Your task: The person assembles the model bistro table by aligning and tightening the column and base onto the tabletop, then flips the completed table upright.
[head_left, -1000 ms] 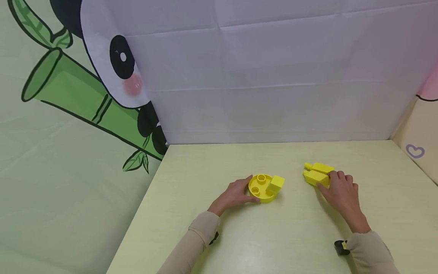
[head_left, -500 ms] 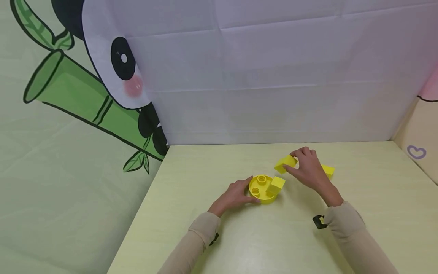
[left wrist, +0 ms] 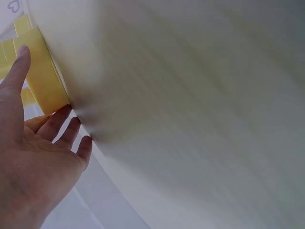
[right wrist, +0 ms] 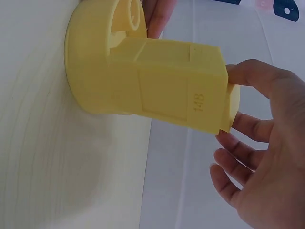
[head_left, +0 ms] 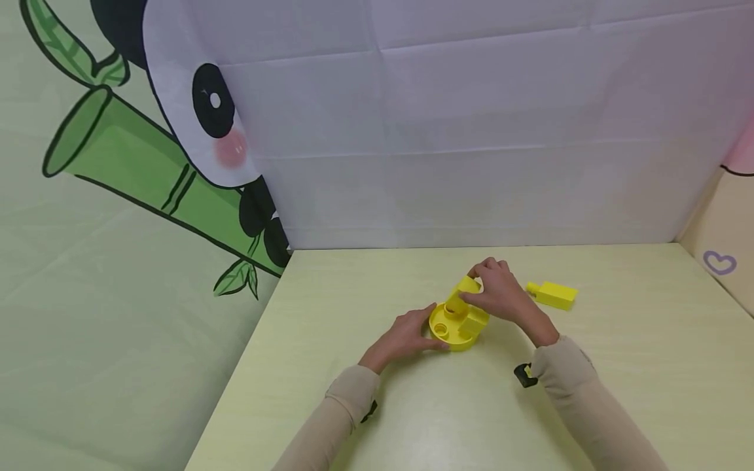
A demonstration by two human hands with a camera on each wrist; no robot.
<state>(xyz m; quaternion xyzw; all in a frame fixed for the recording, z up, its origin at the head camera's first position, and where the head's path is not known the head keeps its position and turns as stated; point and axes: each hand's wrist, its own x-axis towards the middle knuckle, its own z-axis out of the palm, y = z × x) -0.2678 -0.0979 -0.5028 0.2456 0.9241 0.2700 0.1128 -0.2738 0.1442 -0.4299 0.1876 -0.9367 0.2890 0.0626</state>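
A round yellow base [head_left: 455, 345] with raised ring sockets sits on the table. My left hand [head_left: 402, 337] grips its left side, thumb in front and fingers behind; in the left wrist view the thumb [left wrist: 20, 67] presses the base's wall [left wrist: 45, 74]. One yellow block [head_left: 474, 320] stands in the base at the right, and the right wrist view shows raised digits on this standing block [right wrist: 167, 86]. Between thumb and fingers, my right hand [head_left: 501, 292] pinches another yellow block [head_left: 462, 293], slightly tilted, its lower end at the back socket. The front-left socket [head_left: 440, 330] is bare.
A third yellow block [head_left: 556, 296] with a rounded peg lies on its side at the right of the pale table [head_left: 412, 405]. Behind the table hangs a white cloth [head_left: 483, 190], with a panda and bamboo print at the left.
My right hand has picked up one of the two lying blocks and carried it left to the base's back socket. My left hand has stayed on the base.
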